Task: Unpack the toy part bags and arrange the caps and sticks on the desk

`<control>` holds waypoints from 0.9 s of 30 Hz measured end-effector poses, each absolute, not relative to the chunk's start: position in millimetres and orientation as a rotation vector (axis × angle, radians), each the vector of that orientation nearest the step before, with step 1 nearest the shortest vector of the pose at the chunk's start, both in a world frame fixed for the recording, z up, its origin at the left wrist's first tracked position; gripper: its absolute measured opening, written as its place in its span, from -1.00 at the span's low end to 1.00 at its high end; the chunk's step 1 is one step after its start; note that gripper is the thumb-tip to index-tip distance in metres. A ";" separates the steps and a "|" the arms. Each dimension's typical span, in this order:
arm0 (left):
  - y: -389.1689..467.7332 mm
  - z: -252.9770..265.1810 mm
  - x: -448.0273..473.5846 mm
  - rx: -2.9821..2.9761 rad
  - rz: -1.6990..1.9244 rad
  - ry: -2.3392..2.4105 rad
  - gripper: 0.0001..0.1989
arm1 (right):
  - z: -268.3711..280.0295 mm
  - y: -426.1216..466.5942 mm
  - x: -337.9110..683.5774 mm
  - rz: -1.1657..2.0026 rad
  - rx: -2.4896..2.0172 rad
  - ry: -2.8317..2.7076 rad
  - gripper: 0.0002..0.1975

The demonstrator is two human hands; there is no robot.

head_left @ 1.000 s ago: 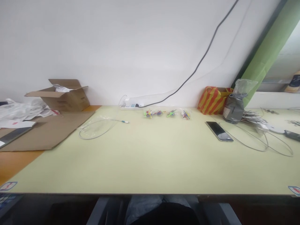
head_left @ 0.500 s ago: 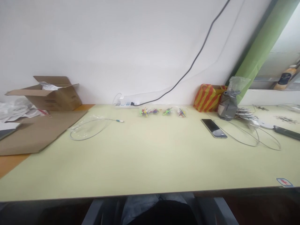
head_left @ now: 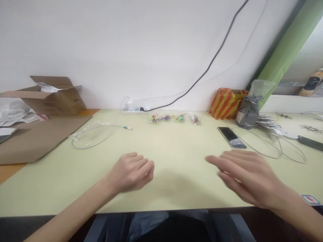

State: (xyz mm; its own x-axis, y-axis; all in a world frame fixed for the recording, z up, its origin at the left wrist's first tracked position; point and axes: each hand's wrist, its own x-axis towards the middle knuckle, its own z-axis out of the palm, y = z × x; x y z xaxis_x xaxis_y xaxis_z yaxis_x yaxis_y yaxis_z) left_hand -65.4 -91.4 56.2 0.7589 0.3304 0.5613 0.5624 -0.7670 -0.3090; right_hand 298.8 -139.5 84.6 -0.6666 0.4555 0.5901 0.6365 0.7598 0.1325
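My left hand (head_left: 133, 172) is curled into a loose fist above the front middle of the pale yellow-green tabletop (head_left: 174, 148); nothing shows in it. To the right, my right hand (head_left: 248, 176) hovers palm down, its index finger stretched toward the left and the thumb apart below. No object shows in that hand. A smartphone (head_left: 232, 137) lies just beyond it, untouched. Along the wall sit small clear bags of colourful plastic pieces (head_left: 180, 117). Past my left hand, a grey cable (head_left: 93, 146) with a blue-green plug lies coiled beside clear plastic wrap.
An open cardboard box (head_left: 54, 101) and a flat cardboard sheet (head_left: 45, 137) are at the left. A power strip (head_left: 135, 111) with a black cord lies by the wall. A striped bag (head_left: 224, 103), a grey plastic package (head_left: 247, 111) and loose cables stand at the right.
Both my hands have come into view over the front of the table, where none showed before. The camera view has shifted slightly; the objects on the table have stayed in place.
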 end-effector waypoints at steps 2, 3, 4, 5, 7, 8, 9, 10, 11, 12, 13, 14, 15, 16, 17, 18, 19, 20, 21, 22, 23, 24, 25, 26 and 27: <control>-43.3 40.0 -55.1 -2.496 -0.618 -0.723 -0.73 | 84.6 -106.0 271.2 -0.255 -0.862 -2.555 -0.75; -20.5 31.6 -51.8 -2.510 -0.574 -0.804 -0.74 | 80.1 -90.8 260.2 -0.176 -0.914 -2.623 -0.73; 0.8 23.6 -49.7 -2.523 -0.528 -0.910 -0.74 | 72.7 -76.5 251.7 -0.100 -0.970 -2.679 -0.71; 20.1 16.1 -48.7 -2.537 -0.483 -1.009 -0.76 | 63.2 -62.9 245.8 -0.033 -1.019 -2.711 -0.70; 53.4 3.1 -48.9 -2.540 -0.460 -1.166 -0.73 | 40.5 -36.8 240.5 0.090 -1.105 -2.707 -0.67; 67.6 -2.5 -49.5 -2.539 -0.465 -1.254 -0.65 | 28.8 -24.7 240.4 0.155 -1.140 -2.673 -0.66; 80.7 -7.5 -50.3 -2.524 -0.467 -1.303 -0.59 | 17.8 -13.7 241.5 0.221 -1.165 -2.615 -0.64; 92.8 -11.9 -51.2 -2.502 -0.476 -1.341 -0.55 | 7.8 -4.2 243.4 0.289 -1.172 -2.554 -0.64; 104.0 -15.9 -51.9 -2.472 -0.492 -1.385 -0.51 | -0.7 3.6 245.8 0.353 -1.173 -2.501 -0.64; 114.5 -19.4 -52.6 -2.442 -0.513 -1.438 -0.47 | -7.7 9.3 248.4 0.399 -1.178 -2.457 -0.64; 124.3 -22.4 -53.2 -2.427 -0.525 -1.478 -0.42 | -13.2 13.1 250.8 0.440 -1.185 -2.421 -0.64; 133.4 -25.0 -53.6 -2.418 -0.532 -1.508 -0.39 | -17.2 15.3 252.9 0.473 -1.191 -2.394 -0.64; 141.7 -27.2 -53.9 -2.410 -0.537 -1.541 -0.34 | -20.0 16.3 254.2 0.495 -1.196 -2.376 -0.64; 149.1 -29.0 -54.0 -2.404 -0.541 -1.578 -0.30 | -21.6 16.6 254.8 0.508 -1.199 -2.365 -0.64; 155.5 -30.4 -54.0 -2.407 -0.538 -1.610 -0.27 | -22.5 16.6 254.6 0.509 -1.201 -2.360 -0.64; 160.9 -31.5 -54.0 -2.416 -0.530 -1.634 -0.27 | -22.7 16.8 253.9 0.503 -1.201 -2.358 -0.65; 165.3 -32.1 -53.9 -2.428 -0.517 -1.657 -0.27 | -22.6 17.1 252.8 0.495 -1.203 -2.357 -0.65; 168.6 -32.4 -53.8 -2.439 -0.502 -1.679 -0.28 | -22.3 17.7 251.6 0.489 -1.205 -2.355 -0.66; 170.9 -32.4 -53.5 -2.450 -0.484 -1.700 -0.30 | -21.9 18.5 250.6 0.490 -1.207 -2.351 -0.66; 172.2 -32.2 -53.2 -2.459 -0.466 -1.719 -0.32 | -21.6 19.2 250.0 0.499 -1.208 -2.345 -0.66; 172.6 -31.7 -52.8 -2.465 -0.450 -1.733 -0.33 | -21.3 19.9 249.7 0.510 -1.211 -2.335 -0.67; 172.0 -31.1 -52.2 -2.470 -0.438 -1.741 -0.35 | -21.1 20.4 249.8 0.519 -1.213 -2.324 -0.67; 170.4 -30.5 -51.4 -2.475 -0.431 -1.742 -0.36 | -21.0 20.6 250.1 0.527 -1.215 -2.313 -0.67; 167.8 -29.7 -50.5 -2.478 -0.427 -1.738 -0.36 | -21.0 20.6 250.4 0.532 -1.214 -2.302 -0.67; 164.1 -28.9 -49.3 -2.481 -0.427 -1.732 -0.37 | -21.0 20.3 250.8 0.535 -1.212 -2.291 -0.67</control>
